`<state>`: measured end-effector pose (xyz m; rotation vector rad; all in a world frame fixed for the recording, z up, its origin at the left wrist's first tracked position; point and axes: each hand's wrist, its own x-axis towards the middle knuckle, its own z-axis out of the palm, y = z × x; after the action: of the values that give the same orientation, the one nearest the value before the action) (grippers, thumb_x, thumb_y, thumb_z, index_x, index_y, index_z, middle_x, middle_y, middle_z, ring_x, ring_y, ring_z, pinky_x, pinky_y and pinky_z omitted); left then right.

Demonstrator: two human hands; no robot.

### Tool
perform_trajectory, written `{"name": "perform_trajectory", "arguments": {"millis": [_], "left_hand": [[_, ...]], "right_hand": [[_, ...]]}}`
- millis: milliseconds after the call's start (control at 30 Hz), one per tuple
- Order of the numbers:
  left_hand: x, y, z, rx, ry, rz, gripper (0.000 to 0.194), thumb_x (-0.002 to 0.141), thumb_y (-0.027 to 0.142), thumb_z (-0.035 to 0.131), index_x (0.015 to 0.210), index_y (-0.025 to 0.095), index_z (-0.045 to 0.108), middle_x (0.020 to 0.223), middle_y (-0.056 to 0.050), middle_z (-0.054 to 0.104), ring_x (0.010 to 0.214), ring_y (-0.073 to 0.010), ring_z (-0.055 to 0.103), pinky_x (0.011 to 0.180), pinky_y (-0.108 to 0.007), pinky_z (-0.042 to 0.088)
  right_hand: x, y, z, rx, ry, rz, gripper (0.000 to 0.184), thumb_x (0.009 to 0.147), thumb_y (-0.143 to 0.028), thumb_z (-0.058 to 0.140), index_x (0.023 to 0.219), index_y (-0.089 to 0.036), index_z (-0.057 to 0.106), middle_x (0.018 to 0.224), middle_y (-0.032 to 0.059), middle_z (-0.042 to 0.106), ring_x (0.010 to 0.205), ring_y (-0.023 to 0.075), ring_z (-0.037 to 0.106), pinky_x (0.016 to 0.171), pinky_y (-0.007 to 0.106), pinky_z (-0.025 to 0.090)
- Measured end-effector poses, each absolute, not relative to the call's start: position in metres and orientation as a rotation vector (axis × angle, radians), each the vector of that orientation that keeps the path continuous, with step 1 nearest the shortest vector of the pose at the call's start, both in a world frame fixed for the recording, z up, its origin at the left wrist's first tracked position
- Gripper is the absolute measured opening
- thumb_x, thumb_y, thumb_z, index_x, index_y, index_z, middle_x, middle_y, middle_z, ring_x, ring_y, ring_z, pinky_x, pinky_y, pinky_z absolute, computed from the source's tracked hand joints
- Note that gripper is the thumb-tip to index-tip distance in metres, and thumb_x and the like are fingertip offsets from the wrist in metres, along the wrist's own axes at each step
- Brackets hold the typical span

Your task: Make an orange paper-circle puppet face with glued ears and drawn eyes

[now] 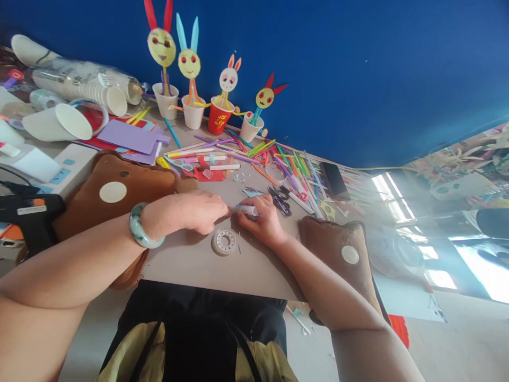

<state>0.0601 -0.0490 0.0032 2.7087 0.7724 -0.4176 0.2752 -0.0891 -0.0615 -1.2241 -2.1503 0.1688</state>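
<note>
Over the front middle of the table, my right hand is closed around a whitish marker pen, its narrow end pointing left. My left hand comes in from the left with its fingers curled together close to the pen's tip. What those fingers hold, if anything, is hidden. A roll of clear tape lies flat just below both hands. Black-handled scissors rest just beyond my right hand, beside light blue paper scraps.
Brown cushions lie under both forearms. Behind are rabbit-faced figures in cups, scattered coloured sticks, purple paper and a dark phone. A black glue gun and paper cups sit left.
</note>
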Motion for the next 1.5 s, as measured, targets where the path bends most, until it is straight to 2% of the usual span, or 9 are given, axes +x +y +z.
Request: {"name": "perform_trajectory", "arguments": {"millis": [200, 367, 567, 833, 933, 1100, 1333, 1500], "left_hand": [[0.0601, -0.0485, 0.0032, 2.692, 0.765, -0.407, 0.022, 0.083, 0.02, 0.052, 0.096, 0.019, 0.07, 0.082, -0.01, 0.07, 0.069, -0.0228, 0.065, 0.057, -0.03, 0.04], [0.0604, -0.0485, 0.0025, 2.705, 0.769, -0.415, 0.025, 0.083, 0.02, 0.053, 0.1, 0.019, 0.07, 0.085, -0.011, 0.07, 0.07, -0.0246, 0.066, 0.057, -0.031, 0.041], [0.0603, -0.0493, 0.0049, 2.669, 0.771, -0.416, 0.02, 0.084, 0.021, 0.052, 0.095, 0.019, 0.069, 0.084, -0.009, 0.07, 0.067, -0.0209, 0.064, 0.058, -0.03, 0.042], [0.0608, -0.0497, 0.0049, 2.654, 0.795, -0.396, 0.017, 0.084, 0.021, 0.055, 0.091, 0.017, 0.069, 0.08, -0.011, 0.069, 0.066, -0.0228, 0.064, 0.059, -0.032, 0.043], [0.06, -0.049, 0.0037, 2.659, 0.767, -0.363, 0.016, 0.083, 0.019, 0.055, 0.091, 0.019, 0.068, 0.081, -0.01, 0.068, 0.065, -0.0228, 0.064, 0.057, -0.031, 0.041], [0.06, -0.0492, 0.0032, 2.664, 0.784, -0.397, 0.019, 0.084, 0.02, 0.054, 0.095, 0.018, 0.069, 0.081, -0.009, 0.069, 0.064, -0.0215, 0.063, 0.055, -0.03, 0.038], [0.0605, -0.05, 0.008, 2.675, 0.776, -0.408, 0.02, 0.083, 0.019, 0.052, 0.095, 0.019, 0.068, 0.086, -0.01, 0.07, 0.069, -0.0231, 0.065, 0.055, -0.03, 0.038], [0.0598, -0.0497, 0.0067, 2.675, 0.785, -0.417, 0.022, 0.082, 0.018, 0.053, 0.096, 0.019, 0.069, 0.084, -0.01, 0.07, 0.07, -0.0259, 0.066, 0.054, -0.031, 0.037]], "right_hand": [[0.2765, -0.0879, -0.0606, -1.252, -2.063, 0.07, 0.007, 0.085, -0.03, 0.063, 0.088, -0.025, 0.061, 0.078, 0.0015, 0.072, 0.076, 0.0213, 0.066, 0.078, 0.038, 0.044], [0.2758, -0.0895, -0.0606, -1.198, -2.16, 0.157, 0.007, 0.084, -0.029, 0.064, 0.088, -0.024, 0.06, 0.078, 0.001, 0.072, 0.072, 0.0201, 0.065, 0.08, 0.038, 0.044], [0.2777, -0.0863, -0.0599, -1.211, -2.139, 0.103, 0.008, 0.085, -0.029, 0.063, 0.09, -0.024, 0.06, 0.082, 0.0019, 0.073, 0.077, 0.021, 0.067, 0.081, 0.038, 0.043], [0.2783, -0.0883, -0.0582, -1.211, -2.207, 0.13, 0.008, 0.083, -0.029, 0.063, 0.087, -0.024, 0.058, 0.077, 0.0008, 0.071, 0.071, 0.0198, 0.065, 0.08, 0.038, 0.042], [0.279, -0.087, -0.0593, -1.214, -2.17, 0.092, 0.008, 0.084, -0.028, 0.062, 0.087, -0.024, 0.058, 0.08, 0.0015, 0.072, 0.073, 0.0205, 0.066, 0.08, 0.038, 0.042], [0.2788, -0.089, -0.0574, -1.152, -2.18, 0.059, 0.009, 0.079, -0.026, 0.062, 0.085, -0.024, 0.056, 0.071, -0.0007, 0.067, 0.065, 0.0188, 0.062, 0.077, 0.038, 0.041], [0.2797, -0.0872, -0.0577, -1.154, -2.186, -0.025, 0.008, 0.079, -0.025, 0.061, 0.084, -0.024, 0.054, 0.073, 0.0005, 0.067, 0.066, 0.0192, 0.061, 0.076, 0.038, 0.041], [0.2794, -0.0888, -0.0565, -1.118, -2.23, 0.032, 0.008, 0.079, -0.025, 0.061, 0.083, -0.024, 0.055, 0.068, -0.0014, 0.063, 0.063, 0.0178, 0.058, 0.076, 0.038, 0.041]]}}
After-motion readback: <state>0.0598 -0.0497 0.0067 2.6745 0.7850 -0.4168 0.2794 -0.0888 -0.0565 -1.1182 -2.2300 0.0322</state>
